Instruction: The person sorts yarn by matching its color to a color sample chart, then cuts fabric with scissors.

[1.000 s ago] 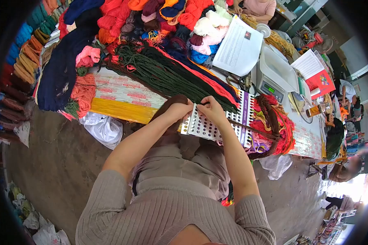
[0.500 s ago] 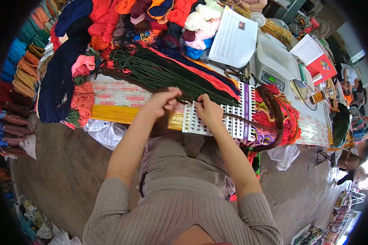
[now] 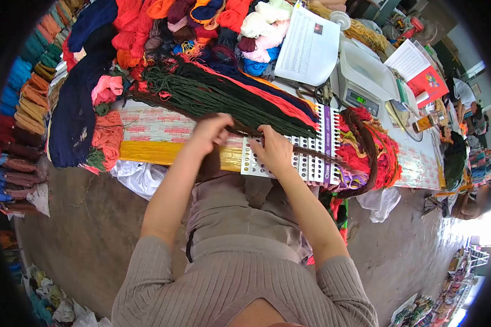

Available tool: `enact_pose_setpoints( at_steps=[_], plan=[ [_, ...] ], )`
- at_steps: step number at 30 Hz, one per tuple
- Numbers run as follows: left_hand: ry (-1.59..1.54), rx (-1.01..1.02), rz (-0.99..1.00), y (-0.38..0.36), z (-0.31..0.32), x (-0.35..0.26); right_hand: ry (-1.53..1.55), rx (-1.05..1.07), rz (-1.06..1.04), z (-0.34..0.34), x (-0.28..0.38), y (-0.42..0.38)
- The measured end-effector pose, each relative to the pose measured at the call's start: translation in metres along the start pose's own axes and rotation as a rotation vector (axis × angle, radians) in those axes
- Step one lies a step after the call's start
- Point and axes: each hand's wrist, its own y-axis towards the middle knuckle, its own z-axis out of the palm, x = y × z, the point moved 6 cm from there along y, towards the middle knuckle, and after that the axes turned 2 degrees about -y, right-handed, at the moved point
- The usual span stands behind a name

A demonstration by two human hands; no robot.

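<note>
Brown yarn (image 3: 316,155) runs across a white card with punched holes (image 3: 252,164). My right hand (image 3: 273,149) rests on the card's upper left part, fingers closed on the brown yarn. Left of it, my left hand (image 3: 211,133) is curled and slightly blurred around brown yarn, part of which hangs down below it. Dark green yarn strands (image 3: 229,101) lie just beyond both hands, beside pink strands (image 3: 278,102). The card has a purple strip (image 3: 328,144) near its right end, and a colourful yarn bundle (image 3: 384,155) lies to the right.
A scale (image 3: 360,101) with a clear tray, printed sheets (image 3: 309,49), scissors (image 3: 324,94) and a small bottle (image 3: 424,123) are at the back right. Yarn skeins (image 3: 128,27) are heaped at the back left. A yellow band (image 3: 153,152) runs along the front edge.
My left hand has shifted slightly left, and my right hand has moved a little left along the card. The view has shifted slightly.
</note>
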Motion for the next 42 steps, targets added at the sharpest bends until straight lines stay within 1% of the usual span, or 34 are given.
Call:
enact_pose_setpoints(
  at_steps=[1, 2, 3, 4, 5, 6, 8, 10, 11, 12, 13, 14, 15, 16, 17, 18, 19, 20, 21, 23, 24, 25, 27, 28, 30, 31, 32, 34, 35, 37, 39, 42],
  plan=[
    [-0.224, 0.076, -0.068, -0.005, -0.019, -0.015, -0.020, 0.008, -0.013, 0.002, 0.002, 0.000],
    [-0.369, 0.145, -0.052, -0.012, -0.042, -0.031, -0.009, -0.013, -0.017, 0.005, 0.000, 0.000],
    [-0.455, 0.039, 0.002, -0.024, -0.065, -0.052, -0.001, -0.037, -0.026, 0.008, -0.001, 0.001],
    [-0.550, 0.062, -0.003, -0.024, -0.096, -0.063, -0.033, 0.012, 0.028, 0.004, 0.002, 0.001],
    [-0.614, 0.077, 0.040, -0.030, -0.113, -0.080, -0.029, 0.010, 0.027, 0.004, 0.003, 0.001],
    [-0.671, 0.136, 0.059, -0.028, -0.134, -0.093, -0.021, 0.028, 0.033, 0.004, 0.002, 0.001],
    [-0.736, 0.109, 0.179, -0.028, -0.162, -0.123, -0.016, 0.042, 0.031, 0.003, 0.002, 0.001],
    [-0.076, -0.659, 0.477, -0.038, -0.213, -0.142, -0.005, 0.037, 0.025, 0.003, 0.003, 0.000],
    [0.373, -0.963, 0.390, -0.029, -0.253, -0.140, -0.015, 0.018, 0.007, 0.003, 0.002, 0.000],
    [0.621, -0.930, 0.456, -0.037, -0.234, -0.146, 0.014, 0.040, 0.033, 0.004, -0.001, 0.000],
    [0.871, -0.888, 0.518, -0.053, -0.197, -0.146, 0.044, 0.062, 0.062, 0.004, -0.004, 0.001],
    [0.975, -0.797, 0.343, -0.074, -0.141, -0.138, 0.105, 0.085, 0.118, 0.001, -0.005, 0.002],
    [1.153, -0.714, 0.450, -0.073, -0.112, -0.121, 0.165, -0.004, 0.065, -0.004, -0.002, 0.002],
    [0.912, -0.518, 0.553, -0.092, -0.063, -0.095, 0.225, -0.090, 0.013, -0.009, 0.001, 0.001],
    [0.777, -0.292, 0.468, -0.108, -0.012, -0.075, 0.256, -0.165, -0.053, -0.020, 0.016, -0.002],
    [0.700, -0.084, 0.576, -0.095, 0.003, -0.043, 0.402, -0.106, -0.025, -0.018, 0.028, -0.007],
    [0.441, 0.098, 0.497, -0.090, 0.025, -0.013, 0.544, -0.043, 0.005, -0.011, 0.039, -0.014],
    [0.223, 0.210, 0.336, -0.092, 0.048, 0.006, 0.700, 0.025, -0.043, -0.003, 0.049, -0.019],
    [0.147, 0.285, 0.270, -0.094, 0.062, 0.013, 0.848, 0.049, -0.003, 0.004, 0.054, -0.025],
    [-0.008, 0.305, 0.141, -0.097, 0.078, 0.012, 0.919, 0.156, 0.250, -0.005, 0.054, -0.031],
    [-0.101, 0.341, 0.118, -0.094, 0.081, 0.014, 0.953, 0.154, 0.270, -0.008, 0.050, -0.032],
    [-0.117, 0.336, 0.130, -0.093, 0.080, 0.012, 0.999, 0.147, 0.261, -0.011, 0.048, -0.033],
    [-0.245, 0.435, 0.031, -0.097, 0.085, 0.013, 1.075, 0.153, 0.245, -0.012, 0.046, -0.035],
    [-0.253, 0.430, 0.040, -0.096, 0.083, 0.011, 1.071, 0.163, 0.237, -0.014, 0.047, -0.036],
    [-0.423, 0.511, 0.043, -0.099, 0.085, 0.004, 1.281, 0.123, 0.274, -0.020, 0.048, -0.038],
    [-0.493, 0.380, 0.010, -0.100, 0.083, 0.002, 1.260, 0.121, 0.281, -0.023, 0.047, -0.040],
    [-0.498, 0.377, 0.016, -0.103, 0.083, -0.001, 1.258, 0.129, 0.277, -0.025, 0.049, -0.040],
    [-0.501, 0.366, 0.006, -0.105, 0.080, -0.005, 1.437, 0.163, 0.380, -0.026, 0.051, -0.042],
    [-0.500, 0.369, 0.003, -0.103, 0.078, -0.004, 1.466, 0.190, 0.413, -0.027, 0.052, -0.044],
    [-0.308, 0.296, 0.154, -0.100, 0.068, -0.008, 1.438, 0.177, 0.413, -0.030, 0.045, -0.047],
    [-0.296, 0.267, 0.164, -0.102, 0.064, -0.012, 1.400, 0.138, 0.422, -0.030, 0.039, -0.047],
    [-0.193, 0.185, 0.211, -0.109, 0.060, -0.022, 1.329, 0.129, 0.405, -0.034, 0.040, -0.048]
  ],
)
